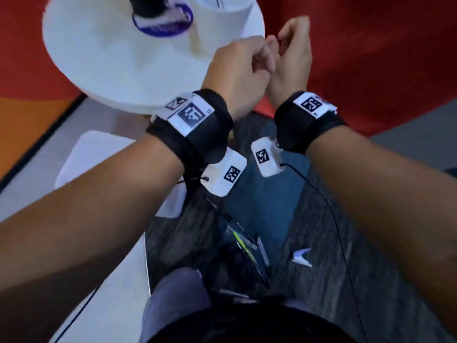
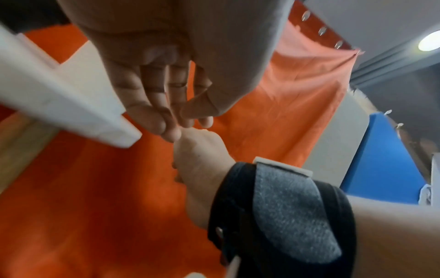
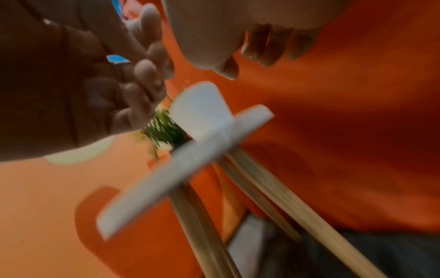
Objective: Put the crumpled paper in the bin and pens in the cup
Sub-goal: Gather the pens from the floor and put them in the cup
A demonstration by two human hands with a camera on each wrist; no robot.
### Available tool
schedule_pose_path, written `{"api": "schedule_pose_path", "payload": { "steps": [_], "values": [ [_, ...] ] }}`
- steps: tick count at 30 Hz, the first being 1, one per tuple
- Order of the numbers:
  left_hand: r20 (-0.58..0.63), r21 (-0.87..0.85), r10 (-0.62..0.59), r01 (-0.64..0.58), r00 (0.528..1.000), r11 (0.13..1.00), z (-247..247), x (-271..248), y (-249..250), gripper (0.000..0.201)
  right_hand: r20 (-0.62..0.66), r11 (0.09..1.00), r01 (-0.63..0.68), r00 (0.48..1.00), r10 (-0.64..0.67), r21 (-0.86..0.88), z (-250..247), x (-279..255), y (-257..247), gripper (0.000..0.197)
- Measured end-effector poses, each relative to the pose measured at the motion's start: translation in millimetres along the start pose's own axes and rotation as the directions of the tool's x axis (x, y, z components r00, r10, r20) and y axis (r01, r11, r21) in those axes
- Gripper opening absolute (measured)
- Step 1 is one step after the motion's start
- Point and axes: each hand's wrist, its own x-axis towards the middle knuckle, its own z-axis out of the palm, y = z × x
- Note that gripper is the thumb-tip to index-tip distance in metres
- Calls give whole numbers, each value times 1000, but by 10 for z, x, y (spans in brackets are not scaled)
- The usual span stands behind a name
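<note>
Just off the near edge of the round white table [image 1: 103,70], your left hand [image 1: 237,70] and right hand [image 1: 293,60] are held up together, knuckles touching. Both have curled fingers. The left wrist view shows the left thumb meeting its fingertips [image 2: 171,129] with nothing between them, and the right wrist view shows no object under the right fingers [image 3: 262,50] either. Neither crumpled paper nor loose pens can be found in any view, so I cannot tell where they lie.

My judgement is that no pickup is under way, so the step in hand is to locate the next item. Separate your hands, tip your head toward the tabletop so the far side comes into view, and lead with one hand while the other stays clear of the table edge. Move slowly — all three views are smeared by motion.

As for containers, a white straight-walled vessel [image 1: 230,6] stands at the far side of the table, cut off by the top of the picture. A thin dark stroke shows inside it, possibly a pen, though that is too blurred to confirm. Beside it a dark cylinder [image 1: 148,6] stands on a purple-and-white round disc [image 1: 170,26]; its contents are out of view. Which one serves as cup or bin I cannot say.
</note>
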Motion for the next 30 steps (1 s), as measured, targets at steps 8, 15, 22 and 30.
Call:
{"api": "schedule_pose_path", "payload": {
  "steps": [8, 15, 22, 30],
  "values": [
    [382, 208, -267, 200, 885, 958, 1220, -1087, -1098, 18, 416, 885, -279, 803, 428, -372, -372, -1672, 1447, 16],
    [622, 460, -475, 199, 622, 865, 1791, -1760, -1985, 20, 550, 640, -209, 361, 753, -740, -637, -2822, 2321, 17],
    [588, 586, -565, 176, 578, 791, 1939, -1979, -2531, 14, 501, 536, -252, 192, 844, -806, -683, -3488, 2783, 26],
    [564, 622, -602, 189, 566, 760, 2100, -2068, -2774, 24, 487, 495, -7, 163, 858, -869, -642, -3879, 2905, 44]
  ]
}}
